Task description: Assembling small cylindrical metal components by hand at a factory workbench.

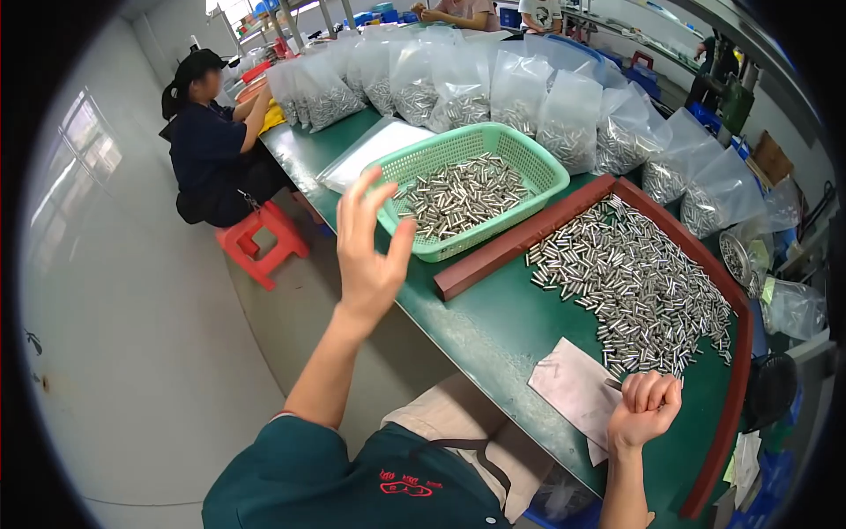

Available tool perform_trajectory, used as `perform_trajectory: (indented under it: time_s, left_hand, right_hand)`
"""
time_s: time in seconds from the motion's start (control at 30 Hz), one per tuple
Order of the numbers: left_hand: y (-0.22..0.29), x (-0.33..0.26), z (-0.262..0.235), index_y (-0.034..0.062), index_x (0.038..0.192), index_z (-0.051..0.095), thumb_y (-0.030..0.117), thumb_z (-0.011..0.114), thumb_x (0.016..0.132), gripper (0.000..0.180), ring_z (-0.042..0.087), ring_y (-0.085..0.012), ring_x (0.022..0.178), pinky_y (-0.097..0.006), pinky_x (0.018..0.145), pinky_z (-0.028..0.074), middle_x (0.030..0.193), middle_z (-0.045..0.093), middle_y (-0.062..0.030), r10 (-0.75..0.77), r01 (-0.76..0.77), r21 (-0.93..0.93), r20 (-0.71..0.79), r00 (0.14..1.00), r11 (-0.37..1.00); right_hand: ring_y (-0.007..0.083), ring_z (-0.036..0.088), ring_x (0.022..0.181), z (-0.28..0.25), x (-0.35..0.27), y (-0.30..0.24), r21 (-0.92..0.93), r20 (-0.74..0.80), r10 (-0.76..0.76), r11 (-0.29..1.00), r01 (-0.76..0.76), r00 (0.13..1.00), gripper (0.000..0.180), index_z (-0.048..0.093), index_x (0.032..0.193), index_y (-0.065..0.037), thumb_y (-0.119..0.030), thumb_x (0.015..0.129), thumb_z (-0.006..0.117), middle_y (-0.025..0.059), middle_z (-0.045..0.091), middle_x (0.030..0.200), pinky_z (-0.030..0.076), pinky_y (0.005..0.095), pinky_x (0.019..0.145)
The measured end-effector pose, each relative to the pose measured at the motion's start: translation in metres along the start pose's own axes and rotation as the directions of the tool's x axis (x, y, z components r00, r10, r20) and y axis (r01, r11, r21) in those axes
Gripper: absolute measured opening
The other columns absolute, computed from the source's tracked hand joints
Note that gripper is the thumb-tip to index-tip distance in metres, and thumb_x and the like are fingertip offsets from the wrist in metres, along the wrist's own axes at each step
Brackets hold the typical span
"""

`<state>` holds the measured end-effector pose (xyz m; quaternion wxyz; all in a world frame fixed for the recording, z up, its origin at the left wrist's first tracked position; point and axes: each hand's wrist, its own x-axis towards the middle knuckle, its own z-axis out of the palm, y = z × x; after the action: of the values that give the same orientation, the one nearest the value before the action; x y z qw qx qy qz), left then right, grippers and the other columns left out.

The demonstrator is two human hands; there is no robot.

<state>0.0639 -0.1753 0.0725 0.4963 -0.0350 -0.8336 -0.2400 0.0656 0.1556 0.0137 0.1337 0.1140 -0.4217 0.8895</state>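
Observation:
My left hand (370,256) is raised in front of the green plastic basket (555,176), fingers spread and nothing in them. Inside the basket lies a heap of short metal pins (463,196). My right hand (648,407) is closed in a fist above a pale pink cloth (571,388). A dark metal end, apparently a pin (612,384), pokes out at its left side; the rest is hidden by the fingers. Beyond that fist, many loose metal pins (639,282) are spread on the green tabletop.
A reddish-brown rail (520,236) borders the loose pins at the back and right. Clear bags of metal pins (467,88) line the table's far side. Flat plastic bags (379,148) lie behind the basket. At left, a person (211,141) sits on a red stool (264,238).

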Motion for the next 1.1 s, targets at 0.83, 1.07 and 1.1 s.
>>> perform_trajectory:
  time_s: [0.83,1.07,1.1]
  left_hand:
    - [0.046,-0.093,0.056,0.0068,0.096,0.057,0.014,0.067,0.057,0.041,0.049,-0.0259,0.097,-0.041,0.082,0.037,0.103,0.051,-0.0091,0.129,-0.069,-0.188,0.330,0.935,0.980]
    - [0.055,-0.097,0.056,0.0066,0.093,0.058,0.013,0.067,0.056,0.039,0.051,-0.0265,0.094,-0.039,0.082,0.037,0.100,0.052,-0.0087,0.106,-0.048,-0.186,0.315,0.943,0.981]
    - [0.055,-0.098,0.056,0.0064,0.093,0.058,0.013,0.067,0.056,0.038,0.051,-0.0271,0.094,-0.039,0.082,0.037,0.100,0.051,-0.0088,0.100,-0.043,-0.184,0.310,0.946,0.982]
  right_hand:
    - [0.0140,0.024,0.035,-0.016,0.003,0.009,-0.435,0.805,-0.236,0.387,0.813,0.544,0.034,0.028,0.048,-0.006,-0.012,0.077,0.043,0.0021,0.026,0.043,0.016,0.0281,0.038]
    - [0.0151,0.023,0.035,-0.019,0.006,0.003,-0.478,0.775,-0.272,0.336,0.811,0.570,0.035,0.027,0.048,-0.008,-0.014,0.078,0.045,0.0015,0.023,0.044,0.016,0.0281,0.038]
    - [0.0152,0.023,0.035,-0.018,0.006,0.002,-0.462,0.781,-0.281,0.340,0.819,0.557,0.034,0.027,0.048,-0.008,-0.013,0.077,0.045,0.0015,0.023,0.044,0.016,0.0282,0.038]
